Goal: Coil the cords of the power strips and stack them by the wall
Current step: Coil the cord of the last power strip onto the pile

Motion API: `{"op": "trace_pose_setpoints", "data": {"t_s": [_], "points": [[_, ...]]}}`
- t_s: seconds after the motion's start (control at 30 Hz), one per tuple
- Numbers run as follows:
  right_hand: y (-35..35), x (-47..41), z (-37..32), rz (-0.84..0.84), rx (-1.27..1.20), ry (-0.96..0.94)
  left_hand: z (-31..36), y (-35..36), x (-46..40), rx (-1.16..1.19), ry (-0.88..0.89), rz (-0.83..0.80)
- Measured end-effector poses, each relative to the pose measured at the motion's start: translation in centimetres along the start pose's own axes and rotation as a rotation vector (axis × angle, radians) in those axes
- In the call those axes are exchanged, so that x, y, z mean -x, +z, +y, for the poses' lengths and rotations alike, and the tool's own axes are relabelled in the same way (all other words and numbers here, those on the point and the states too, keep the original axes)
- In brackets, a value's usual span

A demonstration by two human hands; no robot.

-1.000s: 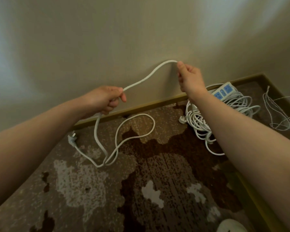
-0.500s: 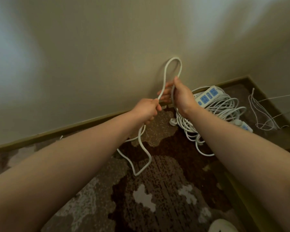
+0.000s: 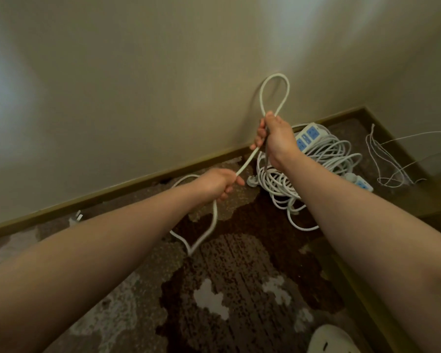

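Observation:
My right hand (image 3: 275, 138) grips a white cord (image 3: 262, 98) whose loop stands up above the fist against the wall. From that fist the cord runs down-left into my left hand (image 3: 218, 183), which holds it too. Below the left hand the cord hangs and bends on the carpet, trailing to its plug (image 3: 75, 218) by the baseboard. Behind my right wrist lies a heap of white cord (image 3: 323, 159) with a white-and-blue power strip (image 3: 307, 135) on it. A second strip (image 3: 360, 183) lies at the heap's right edge.
A thin white wire (image 3: 387, 161) loops in the corner at the right. A brown baseboard (image 3: 138, 183) runs along the beige wall. The floor is patterned brown carpet (image 3: 239, 289). A white rounded object (image 3: 331, 340) shows at the bottom edge.
My hands came together from wide apart, folding the cord into an upright loop in the right fist. Since then the left hand has slid down-left along the cord.

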State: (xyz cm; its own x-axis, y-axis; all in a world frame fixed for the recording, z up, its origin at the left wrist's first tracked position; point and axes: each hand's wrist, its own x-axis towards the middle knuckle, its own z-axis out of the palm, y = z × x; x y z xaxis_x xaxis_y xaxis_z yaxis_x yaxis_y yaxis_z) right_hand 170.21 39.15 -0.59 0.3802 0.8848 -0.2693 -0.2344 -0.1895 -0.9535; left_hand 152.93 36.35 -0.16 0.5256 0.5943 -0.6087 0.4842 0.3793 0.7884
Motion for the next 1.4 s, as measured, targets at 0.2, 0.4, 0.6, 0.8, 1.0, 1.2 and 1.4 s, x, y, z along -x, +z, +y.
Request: {"op": "trace_pose_setpoints", "data": {"t_s": [0.2,0.4,0.6,0.8,1.0,1.2,1.4], "points": [[1.0,0.8,0.3,0.013,0.049,0.007,-1.9,0.8,0.4,0.172,-0.034,0.048],[1.7,1.3,-0.6,-0.028,0.107,0.013,-1.1,1.3,-0.2,0.097,-0.033,-0.022],[-0.1,1.0,-1.4,0.007,0.152,-0.010,-1.7,-1.2,0.1,0.173,-0.103,-0.186],[-2.9,-0.2,-2.5,0.154,0.321,-0.145,-3.4,-4.2,1.4,-0.131,0.055,-0.176],[-4.7,-1.7,-3.6,0.259,0.378,-0.240,-2.9,-7.9,2.1,-0.178,0.157,-0.046],[-2.3,-1.7,-2.6,0.056,0.554,-0.309,-0.1,-5.4,3.4,-0.976,0.550,0.220],[-0.8,-0.7,-1.5,-0.340,0.721,-0.141,3.2,-1.2,1.8,-0.817,0.527,0.402]]}}
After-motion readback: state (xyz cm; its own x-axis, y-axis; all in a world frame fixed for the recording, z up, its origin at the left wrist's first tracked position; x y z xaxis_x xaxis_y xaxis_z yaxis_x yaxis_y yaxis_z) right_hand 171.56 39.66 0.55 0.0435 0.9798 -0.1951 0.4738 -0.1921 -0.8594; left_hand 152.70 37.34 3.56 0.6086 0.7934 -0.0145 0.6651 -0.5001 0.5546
